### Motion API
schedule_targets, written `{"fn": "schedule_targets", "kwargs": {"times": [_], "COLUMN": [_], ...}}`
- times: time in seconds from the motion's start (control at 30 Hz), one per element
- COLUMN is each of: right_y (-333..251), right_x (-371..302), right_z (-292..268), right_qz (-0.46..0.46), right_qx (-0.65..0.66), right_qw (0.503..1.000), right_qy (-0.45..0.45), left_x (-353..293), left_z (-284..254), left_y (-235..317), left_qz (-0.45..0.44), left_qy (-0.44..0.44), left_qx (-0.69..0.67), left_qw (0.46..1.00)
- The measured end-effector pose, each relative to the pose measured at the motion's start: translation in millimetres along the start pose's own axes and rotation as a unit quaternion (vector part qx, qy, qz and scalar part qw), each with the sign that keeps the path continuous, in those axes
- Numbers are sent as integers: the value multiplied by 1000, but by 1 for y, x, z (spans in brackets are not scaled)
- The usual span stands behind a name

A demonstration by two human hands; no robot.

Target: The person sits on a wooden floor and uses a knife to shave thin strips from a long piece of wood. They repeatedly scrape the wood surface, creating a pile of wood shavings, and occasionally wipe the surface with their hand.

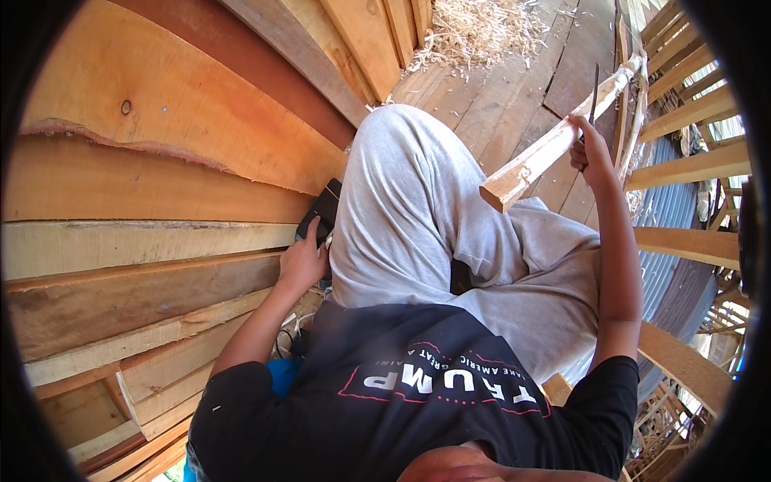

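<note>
On the right, my right hand (593,153) is closed around the handle of a knife. Its narrow dark blade (595,95) points away from me, crossing over a long pale piece of wood (542,153). The wood slants from above my lap up to the far right, with a squared near end and a freshly cut, whitish face. Down at my left side, my left hand (305,261) grips the near end of a flat black object (324,210) beside my thigh. The index finger is stretched along it; the other fingers are partly hidden, and its kind is unclear.
Stacked planks (161,185) form a wall close on my left. A pile of wood shavings (482,32) lies on the board floor (490,104) ahead. Wooden slats (691,169) and corrugated metal sheet (671,209) border my right. My bent legs in grey trousers (401,217) fill the middle.
</note>
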State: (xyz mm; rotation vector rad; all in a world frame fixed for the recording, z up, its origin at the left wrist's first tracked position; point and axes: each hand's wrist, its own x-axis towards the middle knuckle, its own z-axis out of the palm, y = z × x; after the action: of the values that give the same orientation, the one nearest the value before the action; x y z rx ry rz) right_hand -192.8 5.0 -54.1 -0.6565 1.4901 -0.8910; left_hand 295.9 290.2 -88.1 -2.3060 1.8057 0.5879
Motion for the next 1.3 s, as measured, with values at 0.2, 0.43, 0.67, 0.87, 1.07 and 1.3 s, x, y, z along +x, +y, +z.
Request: {"fn": "schedule_targets", "kwargs": {"times": [0.2, 0.43, 0.67, 0.87, 1.07, 1.3], "right_y": [3, 2, 9, 11, 10, -1], "right_x": [7, -3, 7, 7, 9, -13], "right_z": [1, 9, 7, 11, 6, 14], "right_qz": [19, 0, 10, 17, 12, -19], "right_qx": [-23, -25, -35, -23, -3, -1], "right_qw": [1000, 1000, 999, 1000, 1000, 1000], "right_qy": [4, 10, 7, 10, 8, 25], "left_x": [5, 9, 11, -1, -7, -6], "left_z": [7, 4, -1, -6, -32, -90], "left_y": [-2, 0, -2, -4, -2, 7], "left_qz": [-23, -34, -55, -73, -95, -31], "left_qy": [17, 3, -13, 46, 121, 186], "left_qx": [-10, -24, -35, -34, -109, -257], "left_qw": [1000, 999, 998, 996, 982, 948]}}
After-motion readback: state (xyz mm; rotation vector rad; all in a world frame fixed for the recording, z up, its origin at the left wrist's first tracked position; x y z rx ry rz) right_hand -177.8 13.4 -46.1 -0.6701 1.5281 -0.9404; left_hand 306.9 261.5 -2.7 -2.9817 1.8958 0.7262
